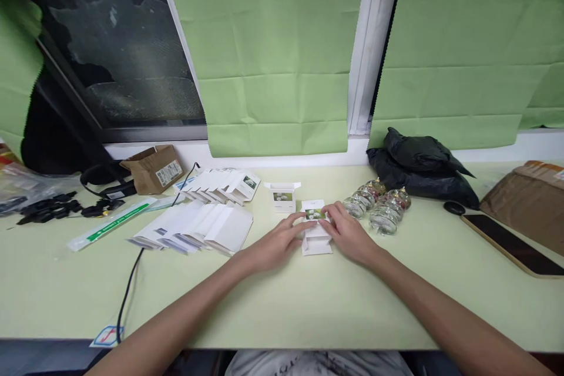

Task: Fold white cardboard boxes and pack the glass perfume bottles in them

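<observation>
Head view: both hands on small white box (316, 229), mid surface (282, 299). Left hand (275, 245) fingers pinching box's left side, right hand (350, 235) pinching its right. Glass jars (378, 207) just right of box; 2nd open box (282, 196) behind-left; flat cartons (198, 226) further left.

Left of centre: fanned flat white cartons (207, 226), torn brown cardboard box (154, 168), black cable (130, 282). Right of centre: cluster of small glass jars (379, 205), black plastic bag (418, 167). Far right: dark phone (513, 244).
</observation>
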The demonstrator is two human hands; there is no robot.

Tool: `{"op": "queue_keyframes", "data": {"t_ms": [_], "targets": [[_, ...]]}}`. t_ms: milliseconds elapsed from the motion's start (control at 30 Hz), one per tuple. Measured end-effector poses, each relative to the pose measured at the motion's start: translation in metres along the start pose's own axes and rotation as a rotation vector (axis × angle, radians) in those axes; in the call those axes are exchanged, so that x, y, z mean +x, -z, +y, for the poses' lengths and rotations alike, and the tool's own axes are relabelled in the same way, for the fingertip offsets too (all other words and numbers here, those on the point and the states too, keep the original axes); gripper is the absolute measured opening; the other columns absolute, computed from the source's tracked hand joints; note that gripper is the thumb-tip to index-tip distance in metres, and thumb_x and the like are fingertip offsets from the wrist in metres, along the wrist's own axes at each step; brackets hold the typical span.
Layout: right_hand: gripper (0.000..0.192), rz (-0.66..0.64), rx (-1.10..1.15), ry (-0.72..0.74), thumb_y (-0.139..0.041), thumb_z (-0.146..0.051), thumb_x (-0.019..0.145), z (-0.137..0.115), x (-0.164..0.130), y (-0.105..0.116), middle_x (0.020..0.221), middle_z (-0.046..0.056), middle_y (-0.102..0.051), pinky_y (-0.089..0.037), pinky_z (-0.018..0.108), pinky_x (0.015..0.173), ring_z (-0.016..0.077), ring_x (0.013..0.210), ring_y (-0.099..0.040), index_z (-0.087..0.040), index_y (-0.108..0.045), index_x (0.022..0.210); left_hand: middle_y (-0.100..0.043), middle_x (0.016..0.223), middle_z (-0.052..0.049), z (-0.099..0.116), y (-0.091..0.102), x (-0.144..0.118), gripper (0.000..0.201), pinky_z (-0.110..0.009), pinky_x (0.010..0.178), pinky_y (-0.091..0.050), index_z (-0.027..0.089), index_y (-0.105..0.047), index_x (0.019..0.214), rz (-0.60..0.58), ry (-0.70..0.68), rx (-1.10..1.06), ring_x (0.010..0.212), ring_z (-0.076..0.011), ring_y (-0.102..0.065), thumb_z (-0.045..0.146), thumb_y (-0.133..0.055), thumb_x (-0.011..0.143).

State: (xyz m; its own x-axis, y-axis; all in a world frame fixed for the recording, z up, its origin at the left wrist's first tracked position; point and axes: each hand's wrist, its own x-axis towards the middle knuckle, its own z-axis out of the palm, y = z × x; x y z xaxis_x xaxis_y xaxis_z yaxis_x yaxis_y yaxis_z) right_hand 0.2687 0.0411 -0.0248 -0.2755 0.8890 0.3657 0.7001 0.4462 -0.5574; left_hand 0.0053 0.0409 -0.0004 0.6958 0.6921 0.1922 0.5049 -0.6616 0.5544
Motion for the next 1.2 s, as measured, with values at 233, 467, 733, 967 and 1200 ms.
{"op": "queue_keyframes", "data": {"t_ms": [233, 467, 733, 967, 1200], "targets": [[0.024, 0.079, 0.100, -0.072, -0.036, -0.035, 0.108, 0.008, 0.003, -0.001, 0.094, 0.002, -0.068, -0.046, 0.037, 0.080, 0.0234, 0.086, -0.064, -0.026, -0.056, 0.119, -0.030, 0.172, 0.000, -0.011, -0.006, 0.010, 0.052, -0.049, 0.125, -0.036, 0.039, -0.051, 0.153, -0.056, -0.035, 0.038, 0.158, -0.0296, -0.031, 0.039, -0.061, 0.102], [0.020, 0.056, 0.231, -0.057, -0.043, -0.035, 0.106, 0.001, 0.002, 0.004, 0.105, 0.003, -0.066, -0.048, 0.034, 0.076, 0.0198, 0.086, -0.062, -0.026, -0.059, 0.114, -0.045, 0.164, -0.005, -0.008, -0.015, 0.010, 0.033, -0.045, 0.120, -0.043, 0.029, -0.060, 0.135, 0.079, -0.034, 0.002, 0.149, -0.0276, -0.045, 0.037, -0.058, 0.103], [0.045, -0.250, 0.141, 0.107, -0.071, -0.031, 0.088, -0.009, -0.004, 0.021, 0.101, 0.001, -0.057, -0.046, 0.030, 0.075, 0.0188, 0.085, -0.057, -0.028, -0.056, 0.131, -0.050, 0.159, -0.005, -0.012, -0.024, 0.013, 0.041, -0.046, 0.114, -0.048, 0.028, -0.055, 0.134, 0.149, -0.040, -0.085, 0.143, -0.0260, -0.051, 0.011, -0.046, 0.098], [0.055, -0.282, -0.010, 0.074, -0.051, -0.013, 0.089, -0.006, -0.003, 0.008, 0.080, -0.002, -0.061, -0.034, 0.027, 0.066, 0.0184, 0.070, -0.056, -0.028, -0.048, 0.142, -0.049, 0.159, -0.006, -0.010, -0.028, 0.016, 0.043, -0.044, 0.116, -0.047, 0.027, -0.057, 0.134, 0.166, -0.048, -0.125, 0.143, -0.0262, -0.052, 0.010, -0.047, 0.096], [0.056, -0.315, 0.064, 0.050, -0.054, -0.019, 0.093, 0.002, -0.004, 0.020, 0.080, -0.003, -0.060, -0.038, 0.026, 0.065, 0.0182, 0.072, -0.057, -0.028, -0.043, 0.146, -0.036, 0.169, -0.005, -0.005, -0.010, 0.005, 0.069, -0.048, 0.120, -0.044, 0.033, -0.049, 0.152, 0.014, -0.048, -0.117, 0.154, -0.0307, -0.038, 0.011, -0.062, 0.087]]}}
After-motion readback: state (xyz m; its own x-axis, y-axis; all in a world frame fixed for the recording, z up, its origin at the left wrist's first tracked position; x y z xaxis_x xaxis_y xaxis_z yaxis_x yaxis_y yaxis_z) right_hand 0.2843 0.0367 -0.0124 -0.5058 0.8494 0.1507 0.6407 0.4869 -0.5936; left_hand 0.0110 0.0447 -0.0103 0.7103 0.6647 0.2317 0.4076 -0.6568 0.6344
